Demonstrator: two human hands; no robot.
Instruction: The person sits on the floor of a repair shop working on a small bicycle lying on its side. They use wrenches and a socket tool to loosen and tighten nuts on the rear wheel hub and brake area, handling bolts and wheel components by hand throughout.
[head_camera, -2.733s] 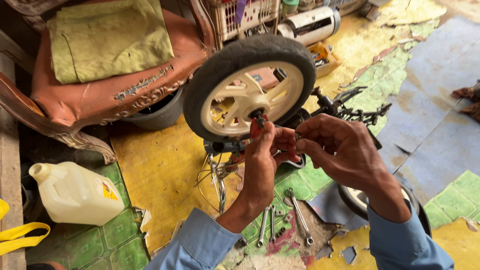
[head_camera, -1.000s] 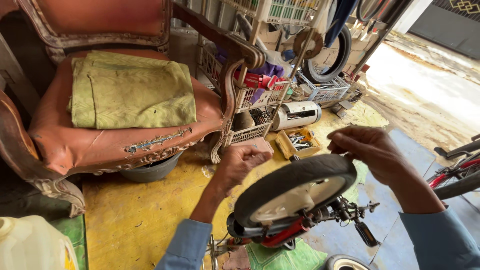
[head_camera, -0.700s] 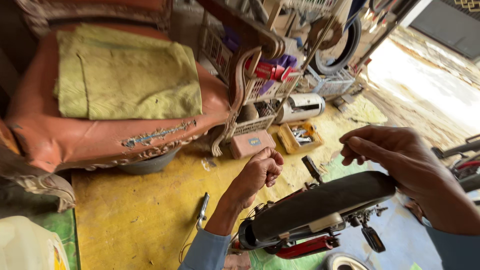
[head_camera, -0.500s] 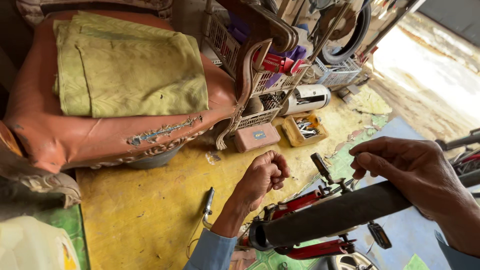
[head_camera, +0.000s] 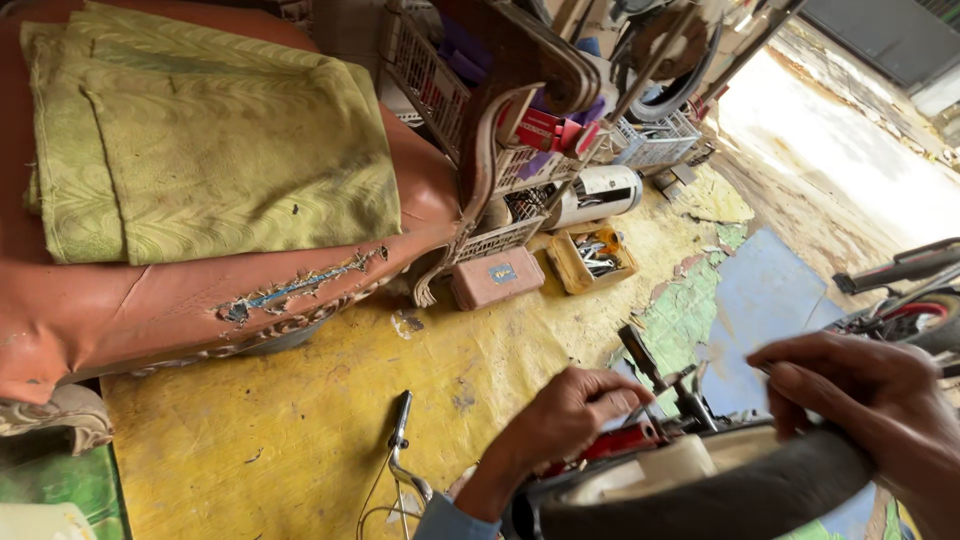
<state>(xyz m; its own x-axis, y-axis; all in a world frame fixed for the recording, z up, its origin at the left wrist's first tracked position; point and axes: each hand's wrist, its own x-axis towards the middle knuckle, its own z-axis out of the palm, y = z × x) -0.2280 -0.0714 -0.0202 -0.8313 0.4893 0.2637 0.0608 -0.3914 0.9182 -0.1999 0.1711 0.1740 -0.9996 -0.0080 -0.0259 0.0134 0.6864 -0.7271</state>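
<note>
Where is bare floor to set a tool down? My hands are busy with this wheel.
The yellow floor mat is bare between the torn orange seat cushion, the small reddish box and the left hand. It is crowded by the white wire baskets and yellow parts tray.

Two hands, the left hand (head_camera: 575, 410) and the right hand (head_camera: 865, 400), are on one wheel (head_camera: 700, 490). One green cloth (head_camera: 210, 150) lies on one chair (head_camera: 150, 310). One pink box (head_camera: 497, 277), one yellow tray (head_camera: 590, 257).
</note>
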